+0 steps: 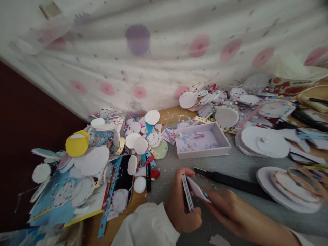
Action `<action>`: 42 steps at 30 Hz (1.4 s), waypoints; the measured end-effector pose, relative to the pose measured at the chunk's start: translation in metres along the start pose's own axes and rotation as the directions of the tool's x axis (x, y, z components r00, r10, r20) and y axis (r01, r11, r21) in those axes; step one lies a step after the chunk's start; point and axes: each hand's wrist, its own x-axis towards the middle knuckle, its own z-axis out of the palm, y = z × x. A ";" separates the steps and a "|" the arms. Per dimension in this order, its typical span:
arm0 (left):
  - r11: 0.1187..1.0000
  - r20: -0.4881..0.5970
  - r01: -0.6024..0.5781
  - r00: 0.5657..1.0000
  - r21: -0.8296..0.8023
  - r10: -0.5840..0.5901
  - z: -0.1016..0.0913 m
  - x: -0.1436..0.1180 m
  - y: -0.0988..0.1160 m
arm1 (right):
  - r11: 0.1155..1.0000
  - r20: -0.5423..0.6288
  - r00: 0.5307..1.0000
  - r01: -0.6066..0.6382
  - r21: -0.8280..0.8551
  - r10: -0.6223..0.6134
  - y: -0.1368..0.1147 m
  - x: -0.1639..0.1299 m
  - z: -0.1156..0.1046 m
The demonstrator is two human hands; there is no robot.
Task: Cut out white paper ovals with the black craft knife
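Upright in my left hand (pixel 175 205) is a thin stack of white cards (pixel 188 194), seen edge-on, with fingers and thumb closed round its ends. My right hand (pixel 229 206) pinches a white card (pixel 196 188) that leans against or just beside the stack; whether they are joined cannot be seen. A small blue dot shows by the right fingertips. Just beyond both hands lies a black-handled knife (pixel 238 182), its blade pointing left. Farther back stands an open white box (pixel 205 153) holding blue and pink scraps.
White paper discs (pixel 94 160) lie heaped at left beside a blue ruler (pixel 103 218), a phone (pixel 124 174) and a black marker (pixel 148 177). More stacked discs (pixel 263 140) and scissors (pixel 314 176) are on the right. A flowered curtain (pixel 159 68) hangs behind the grey mat (pixel 164 171).
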 end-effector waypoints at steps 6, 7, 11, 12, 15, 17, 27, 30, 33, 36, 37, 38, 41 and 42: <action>0.932 -0.164 -0.254 0.939 0.259 0.302 0.023 -0.008 -0.007 | 0.973 -0.206 0.951 -0.216 0.085 0.230 -0.005 0.006 0.028; 0.930 -0.202 -0.269 0.925 0.251 0.322 0.028 -0.009 -0.007 | 0.971 -0.234 0.942 -0.225 0.086 0.239 -0.006 0.005 0.032; 0.952 -0.297 -0.276 0.905 0.132 0.304 0.038 -0.010 -0.008 | 0.975 -0.247 0.945 -0.194 0.105 0.214 -0.008 0.002 0.041; 0.954 -0.281 -0.283 0.912 0.097 0.299 0.037 -0.009 -0.008 | 0.976 -0.256 0.944 -0.187 0.112 0.210 -0.008 0.001 0.042; 0.953 -0.216 -0.303 0.932 -0.014 0.293 0.027 -0.006 -0.011 | 0.974 -0.291 0.932 -0.183 0.130 0.214 -0.005 -0.002 0.039; 0.952 -0.252 -0.263 0.943 -0.158 0.218 0.016 -0.005 -0.014 | 0.969 -0.323 0.916 -0.200 0.144 0.237 -0.003 -0.003 0.034; 0.748 -0.156 -0.048 0.985 -0.662 -0.075 0.000 0.002 -0.008 | 0.901 -0.332 0.859 -0.280 0.331 0.389 0.000 -0.002 0.012; 0.689 -0.099 0.007 0.989 -0.724 -0.114 0.000 0.004 -0.005 | 0.843 -0.291 0.842 -0.300 0.447 0.454 0.003 -0.008 -0.006; 0.608 -0.015 0.076 0.990 -0.791 -0.143 -0.002 0.004 -0.006 | 0.945 -0.306 0.898 -0.270 0.186 0.317 0.007 -0.022 -0.031; 0.526 0.038 0.132 0.982 -0.840 -0.187 -0.004 0.005 -0.008 | 0.922 -0.355 0.931 -0.206 -0.328 0.082 0.012 -0.038 -0.060; 0.503 0.045 0.144 0.978 -0.852 -0.205 -0.004 0.006 -0.009 | 0.877 -0.340 0.940 -0.180 -0.445 0.021 0.013 -0.040 -0.069; 0.483 0.051 0.156 0.974 -0.862 -0.222 -0.004 0.007 -0.009 | 0.838 -0.316 0.948 -0.146 -0.527 -0.034 0.012 -0.039 -0.077; 0.448 0.069 0.185 0.962 -0.874 -0.264 -0.003 0.008 -0.011 | 0.789 -0.158 0.968 0.060 -0.611 -0.195 -0.007 -0.004 -0.094; 0.437 0.071 0.193 0.958 -0.878 -0.279 -0.003 0.009 -0.011 | 0.792 -0.067 0.964 0.171 -0.586 -0.257 -0.018 0.018 -0.094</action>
